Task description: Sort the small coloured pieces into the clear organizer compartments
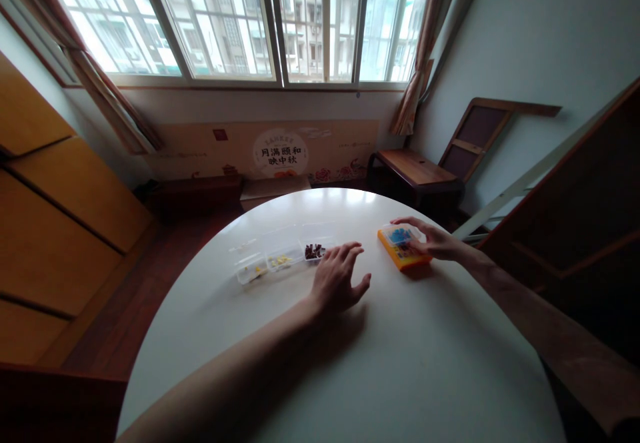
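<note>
My left hand (339, 277) is above the table, fingers spread and thumb apart, with nothing in it. It is nearest to a clear plastic tray (270, 269) with compartments. Dark brown pieces (314, 251) lie in the right compartment, partly covered by my fingers. Small yellow pieces (280, 261) lie in the compartments farther left. On the right, my right hand (431, 239) grips an orange box (416, 261) with a clear top, thumb and fingers on either side. Blue pieces (399, 235) show through that top. What else is in the box is too small to tell.
All this is on a round white table (400, 363). A wooden chair (420, 166) stands beyond its far right edge, and a dark wooden panel (575, 229) leans at the right. Orange-brown cabinets (55, 229) stand on the left. A printed carton panel (225, 149) is under the window.
</note>
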The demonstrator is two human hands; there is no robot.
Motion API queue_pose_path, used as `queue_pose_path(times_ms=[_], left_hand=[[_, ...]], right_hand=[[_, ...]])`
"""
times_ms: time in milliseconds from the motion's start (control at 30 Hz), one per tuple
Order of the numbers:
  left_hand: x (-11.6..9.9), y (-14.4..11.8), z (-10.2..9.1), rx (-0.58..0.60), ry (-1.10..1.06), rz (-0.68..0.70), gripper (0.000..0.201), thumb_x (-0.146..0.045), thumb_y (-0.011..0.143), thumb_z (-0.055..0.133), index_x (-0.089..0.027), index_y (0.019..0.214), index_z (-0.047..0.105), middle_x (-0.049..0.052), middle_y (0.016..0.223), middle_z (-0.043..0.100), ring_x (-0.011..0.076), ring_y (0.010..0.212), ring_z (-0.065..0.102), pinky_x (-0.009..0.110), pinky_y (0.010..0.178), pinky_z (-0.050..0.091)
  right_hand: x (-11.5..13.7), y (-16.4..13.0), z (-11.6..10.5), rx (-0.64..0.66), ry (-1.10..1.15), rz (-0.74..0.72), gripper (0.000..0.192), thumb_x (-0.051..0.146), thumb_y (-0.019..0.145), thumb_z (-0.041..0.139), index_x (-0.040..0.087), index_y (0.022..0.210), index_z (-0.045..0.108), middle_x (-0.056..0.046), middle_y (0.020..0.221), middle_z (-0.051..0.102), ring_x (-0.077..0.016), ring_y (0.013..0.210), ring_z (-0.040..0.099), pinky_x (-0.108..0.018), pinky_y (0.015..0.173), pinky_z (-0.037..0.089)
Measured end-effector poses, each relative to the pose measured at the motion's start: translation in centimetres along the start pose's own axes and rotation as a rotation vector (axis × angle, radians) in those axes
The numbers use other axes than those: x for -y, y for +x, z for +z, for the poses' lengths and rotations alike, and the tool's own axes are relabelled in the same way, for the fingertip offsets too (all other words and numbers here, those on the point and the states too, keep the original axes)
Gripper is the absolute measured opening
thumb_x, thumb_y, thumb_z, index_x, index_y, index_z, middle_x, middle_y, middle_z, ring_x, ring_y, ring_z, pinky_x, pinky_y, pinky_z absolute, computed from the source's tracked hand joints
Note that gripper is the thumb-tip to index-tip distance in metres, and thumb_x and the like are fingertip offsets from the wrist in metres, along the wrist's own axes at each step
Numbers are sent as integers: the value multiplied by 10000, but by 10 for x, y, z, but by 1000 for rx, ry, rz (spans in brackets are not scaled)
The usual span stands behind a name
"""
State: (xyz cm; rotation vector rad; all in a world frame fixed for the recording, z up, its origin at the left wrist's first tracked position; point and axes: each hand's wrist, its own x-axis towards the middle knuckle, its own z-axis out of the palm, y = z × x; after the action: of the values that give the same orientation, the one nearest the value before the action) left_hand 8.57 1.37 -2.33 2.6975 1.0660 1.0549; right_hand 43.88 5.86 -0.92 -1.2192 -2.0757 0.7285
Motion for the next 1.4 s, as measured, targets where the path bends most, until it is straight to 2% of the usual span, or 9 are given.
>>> queue_pose_path(times_ms=[267, 367, 533, 767, 933, 1067, 1233, 1300, 1400], left_hand=[[3, -1, 3, 58, 15, -7, 469, -406, 948, 705, -220, 1363, 590, 117, 1455, 668, 334, 1240, 655, 513, 1091, 515], [4, -2, 4, 100, 13, 12, 474, -405, 942, 715, -211, 1359, 598, 117, 1441, 674, 330, 1245, 648, 504, 1100, 514], [4, -2, 4, 143, 16, 32, 460, -388, 938, 739, -212, 1345, 618, 114, 1424, 682, 322, 1248, 647, 499, 1104, 513], [3, -1, 4, 160, 16, 40, 403, -370, 935, 750, -225, 1300, 659, 108, 1367, 711, 318, 1237, 658, 498, 1089, 520], [6, 2, -1, 250, 44, 73, 237, -416, 969, 728, -223, 1107, 721, 98, 1223, 761, 298, 1111, 695, 483, 1032, 534], [9, 11, -14, 266, 35, 133, 215, -415, 980, 719, -237, 1099, 736, 77, 1231, 771, 280, 1103, 707, 456, 1026, 530], [24, 33, -52, 154, 73, 157, 183, -383, 1021, 663, -235, 1094, 742, 64, 1224, 781, 268, 1102, 715, 455, 1049, 510], [37, 41, -71, 93, 118, 103, 343, -419, 964, 751, -239, 1253, 713, 91, 1369, 730, 307, 1251, 672, 483, 1124, 483], [57, 47, -93, 110, 194, 33, 870, -560, 812, 889, -206, 1531, 551, 161, 1596, 578, 387, 1443, 553, 527, 1217, 422]], right_hand=[[-14, 12, -4, 43, -32, 49, 829, 463, 816, 880, 341, 1573, 565, -85, 1626, 549, -407, 1466, 567, -589, 1267, 439], [-15, 20, -5, 64, 15, 87, 814, 535, 761, 932, 302, 1487, 649, -110, 1508, 647, -400, 1406, 618, -567, 1229, 484], [-16, 28, -4, 126, 161, 181, 846, 545, 728, 956, 233, 1455, 657, -138, 1318, 752, -345, 1190, 747, -501, 1081, 608], [-17, 23, -5, 85, 45, 95, 838, 573, 762, 936, 235, 1471, 645, -143, 1412, 709, -352, 1251, 725, -509, 1099, 603], [13, 24, 1, -70, -195, -141, 701, 544, 892, 849, 281, 1500, 620, -118, 1550, 614, -366, 1473, 569, -578, 1282, 429], [53, 28, 22, -128, -323, -324, 541, 428, 970, 784, 295, 1473, 634, -111, 1523, 639, -354, 1437, 589, -581, 1246, 463], [89, 33, 58, -185, -339, -366, 484, 337, 1012, 725, 303, 1481, 610, -97, 1512, 651, -343, 1414, 608, -594, 1226, 486], [96, 37, 71, -200, -311, -364, 580, 335, 1010, 730, 297, 1553, 531, -113, 1550, 618, -348, 1453, 581, -597, 1245, 479], [104, 49, 87, -203, -281, -347, 740, 342, 989, 758, 289, 1641, 413, -141, 1605, 563, -365, 1480, 562, -604, 1259, 476]])
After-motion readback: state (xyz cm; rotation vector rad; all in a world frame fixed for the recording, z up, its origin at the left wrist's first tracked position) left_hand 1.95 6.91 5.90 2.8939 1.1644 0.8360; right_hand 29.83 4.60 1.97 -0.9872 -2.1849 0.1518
